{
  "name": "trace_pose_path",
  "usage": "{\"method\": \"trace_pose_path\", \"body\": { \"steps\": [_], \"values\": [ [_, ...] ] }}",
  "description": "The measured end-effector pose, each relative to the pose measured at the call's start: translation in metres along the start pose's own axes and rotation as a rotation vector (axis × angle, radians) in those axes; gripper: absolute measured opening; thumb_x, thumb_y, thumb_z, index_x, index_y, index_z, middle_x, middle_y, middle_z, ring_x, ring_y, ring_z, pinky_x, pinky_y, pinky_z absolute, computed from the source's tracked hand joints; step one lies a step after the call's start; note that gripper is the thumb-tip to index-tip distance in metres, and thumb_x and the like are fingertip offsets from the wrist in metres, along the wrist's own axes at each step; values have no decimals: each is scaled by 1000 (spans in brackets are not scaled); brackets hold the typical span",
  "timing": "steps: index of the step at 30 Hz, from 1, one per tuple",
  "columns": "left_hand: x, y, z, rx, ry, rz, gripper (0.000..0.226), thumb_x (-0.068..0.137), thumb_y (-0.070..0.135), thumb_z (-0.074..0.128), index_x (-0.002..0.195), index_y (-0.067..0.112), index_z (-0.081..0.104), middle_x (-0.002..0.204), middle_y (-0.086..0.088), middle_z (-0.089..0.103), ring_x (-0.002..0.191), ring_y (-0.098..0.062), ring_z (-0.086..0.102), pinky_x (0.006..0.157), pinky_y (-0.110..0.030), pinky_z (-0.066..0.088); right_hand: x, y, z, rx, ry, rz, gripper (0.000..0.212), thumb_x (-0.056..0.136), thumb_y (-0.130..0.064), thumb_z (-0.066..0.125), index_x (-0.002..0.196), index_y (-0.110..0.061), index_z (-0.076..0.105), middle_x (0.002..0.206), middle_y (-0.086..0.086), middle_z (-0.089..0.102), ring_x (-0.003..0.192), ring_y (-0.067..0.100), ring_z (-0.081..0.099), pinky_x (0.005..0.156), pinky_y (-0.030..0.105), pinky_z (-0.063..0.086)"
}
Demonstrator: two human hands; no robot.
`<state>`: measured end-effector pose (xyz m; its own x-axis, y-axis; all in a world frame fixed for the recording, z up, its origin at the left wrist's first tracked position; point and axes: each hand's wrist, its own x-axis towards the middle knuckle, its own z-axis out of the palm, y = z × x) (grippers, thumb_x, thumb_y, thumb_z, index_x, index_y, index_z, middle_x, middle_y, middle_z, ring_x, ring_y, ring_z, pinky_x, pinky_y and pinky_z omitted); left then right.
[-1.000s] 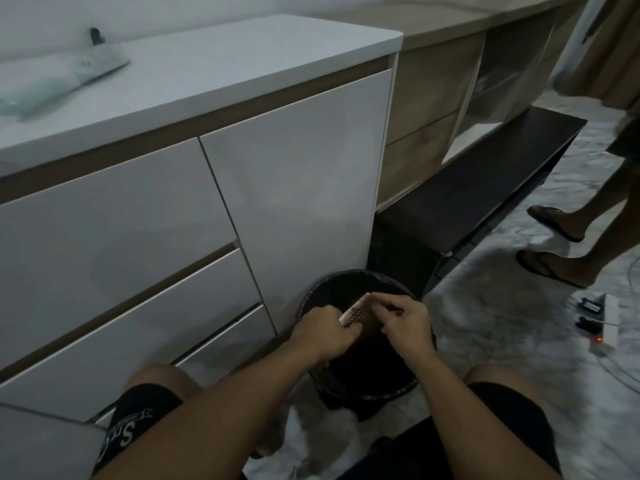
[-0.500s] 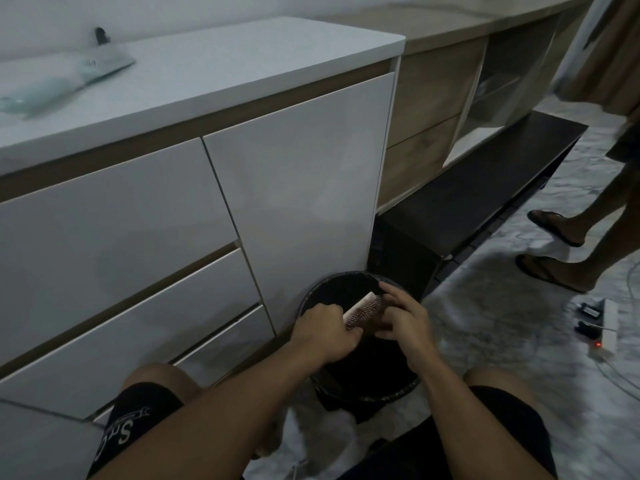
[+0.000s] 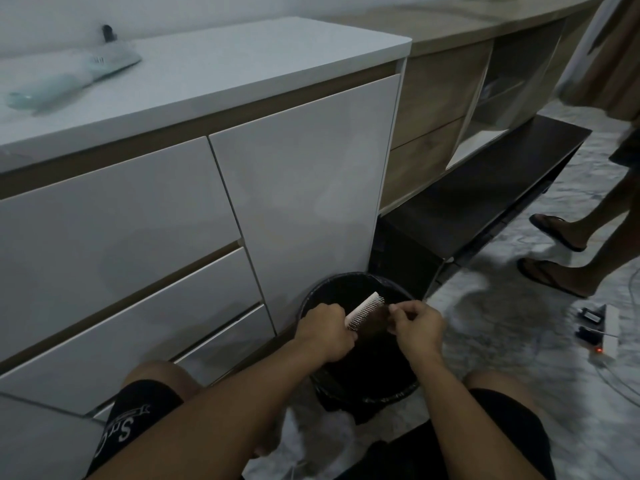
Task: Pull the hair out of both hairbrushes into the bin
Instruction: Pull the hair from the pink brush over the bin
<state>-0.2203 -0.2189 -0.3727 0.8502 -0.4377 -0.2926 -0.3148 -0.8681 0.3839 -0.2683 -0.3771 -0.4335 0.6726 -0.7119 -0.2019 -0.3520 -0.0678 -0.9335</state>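
Note:
I squat over a round black bin (image 3: 360,396) lined with a black bag, standing on the floor against the white cabinet. My left hand (image 3: 325,332) grips the handle of a pale pink hairbrush (image 3: 363,308), whose head points up and right above the bin's opening. My right hand (image 3: 417,327) pinches a brown tuft of hair (image 3: 375,323) that stretches from the bristles. A second, pale blue-green hairbrush (image 3: 69,84) lies blurred on the white countertop at the far left, away from both hands.
White cabinet door (image 3: 304,188) and drawers stand right behind the bin. A low dark bench (image 3: 485,199) runs to the right. Another person's legs in sandals (image 3: 550,275) stand on the marble floor. A power strip (image 3: 604,336) with cables lies at the right.
My right hand has moved right, away from the brush head, drawing a brown tuft of hair out of the bristles. The brush stays over the bin in my left hand.

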Motion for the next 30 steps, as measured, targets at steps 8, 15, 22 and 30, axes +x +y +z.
{"method": "trace_pose_path", "body": {
  "steps": [8, 15, 22, 30],
  "values": [
    [4, -3, -3, -239, -117, -77, 34, 82, 35, 63, 91, 2, 65, 73, -15, 68, 63, -30, 69, 56, -31, 50, -22, -14, 0, 119, -359, -106, 32, 83, -14, 73, 115, -20, 70, 111, 2, 63, 96, 18, 68, 62, 35, 62],
    [8, -9, -4, -575, -261, -177, 20, 89, 18, 57, 86, -1, 62, 63, -8, 63, 36, -15, 52, 34, -22, 41, -14, -13, 3, 173, -62, 15, 24, 83, 1, 69, 70, -19, 68, 87, 19, 74, 72, 26, 73, 74, 43, 62],
    [8, -5, -10, -685, -289, -233, 23, 77, 20, 58, 86, 0, 64, 64, -10, 64, 38, -17, 53, 38, -22, 42, -28, -19, 4, 89, -375, -69, 49, 86, -16, 67, 130, -35, 56, 122, -3, 53, 106, 16, 61, 67, 38, 63],
    [12, -13, -7, -749, -292, -266, 18, 83, 8, 52, 89, -6, 61, 62, -11, 63, 35, -16, 51, 37, -22, 41, -27, -22, 2, -100, -314, -244, 20, 76, -7, 78, 92, -18, 79, 104, 2, 75, 89, 14, 71, 79, 34, 61]
  ]
}}
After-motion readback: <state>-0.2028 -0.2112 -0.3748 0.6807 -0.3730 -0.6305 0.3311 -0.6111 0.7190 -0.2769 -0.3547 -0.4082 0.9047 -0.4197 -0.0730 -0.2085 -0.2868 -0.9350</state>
